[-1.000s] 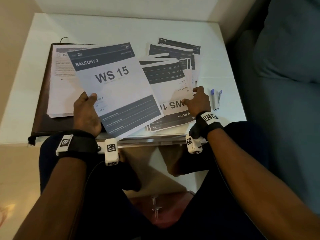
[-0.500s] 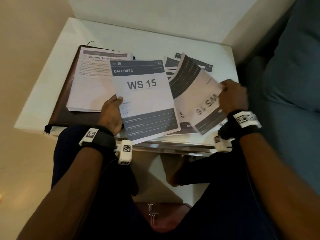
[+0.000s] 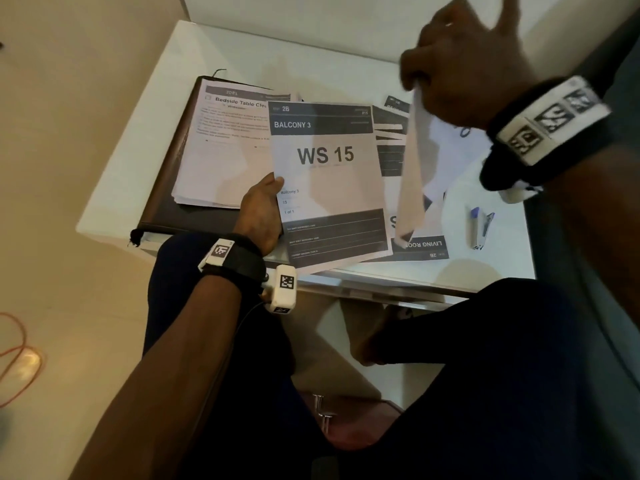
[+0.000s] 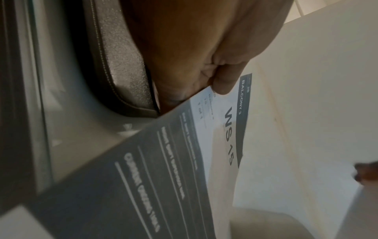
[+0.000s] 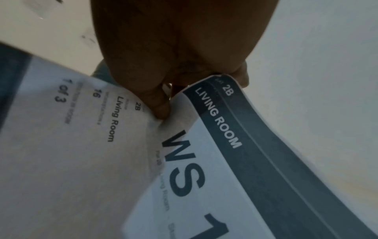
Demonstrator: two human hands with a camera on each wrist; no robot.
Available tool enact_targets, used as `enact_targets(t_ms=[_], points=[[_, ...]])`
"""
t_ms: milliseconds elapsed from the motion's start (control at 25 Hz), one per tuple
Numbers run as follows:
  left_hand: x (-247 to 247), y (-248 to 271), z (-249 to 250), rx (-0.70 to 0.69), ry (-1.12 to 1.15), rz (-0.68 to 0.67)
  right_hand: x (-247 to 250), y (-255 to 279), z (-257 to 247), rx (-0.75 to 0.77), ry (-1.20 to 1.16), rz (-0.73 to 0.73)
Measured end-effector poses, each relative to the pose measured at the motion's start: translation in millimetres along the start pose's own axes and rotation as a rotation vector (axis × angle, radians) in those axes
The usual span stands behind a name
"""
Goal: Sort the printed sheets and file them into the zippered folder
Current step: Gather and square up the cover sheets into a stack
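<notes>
My left hand (image 3: 263,206) pinches the left edge of the "WS 15 Balcony 3" sheet (image 3: 329,181) above the table; the left wrist view shows the thumb (image 4: 223,82) on its printed face (image 4: 227,137). My right hand (image 3: 464,60) is raised high at the upper right and pinches the top of the "WS 16 Living Room" sheets (image 3: 412,168), which hang edge-on; the right wrist view shows their print (image 5: 184,161). The dark brown zippered folder (image 3: 159,202) lies open at the left with a stack of sheets (image 3: 221,147) on it. More printed sheets (image 3: 391,143) lie spread on the table.
The white table (image 3: 311,53) stands against a wall, with a blue sofa (image 3: 623,98) at the right. A blue stapler (image 3: 479,226) lies near the table's right edge. My knees sit under the front edge. An orange cord (image 3: 17,358) lies on the floor at left.
My right hand has lifted the Living Room sheets off the table and swung them high to the upper right. My left hand has kept hold of the WS 15 sheet.
</notes>
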State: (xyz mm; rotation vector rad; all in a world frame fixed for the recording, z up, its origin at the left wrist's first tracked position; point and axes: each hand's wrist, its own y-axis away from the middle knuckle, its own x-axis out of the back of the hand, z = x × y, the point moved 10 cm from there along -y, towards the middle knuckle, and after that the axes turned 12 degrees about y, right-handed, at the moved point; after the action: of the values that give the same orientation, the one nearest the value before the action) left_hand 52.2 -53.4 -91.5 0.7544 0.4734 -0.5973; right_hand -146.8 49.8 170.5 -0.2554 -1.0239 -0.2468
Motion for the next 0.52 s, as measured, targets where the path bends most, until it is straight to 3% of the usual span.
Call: enact_targets(t_ms=[120, 240, 360, 520], points=[[-14, 3, -3, -0.013, -0.028, -0.109, -19, -21, -90, 0.22, 0.043, -0.063], [-23, 5, -2, -0.041, -0.003, -0.176, -44, -30, -160, 0.271, -0.059, -0.054], [-24, 5, 0, -0.059, 0.046, -0.19, -61, -32, -177, 0.178, -0.188, -0.02], [-21, 1, 3, -0.091, 0.025, -0.174, -65, -31, -159, 0.015, -0.207, 0.088]])
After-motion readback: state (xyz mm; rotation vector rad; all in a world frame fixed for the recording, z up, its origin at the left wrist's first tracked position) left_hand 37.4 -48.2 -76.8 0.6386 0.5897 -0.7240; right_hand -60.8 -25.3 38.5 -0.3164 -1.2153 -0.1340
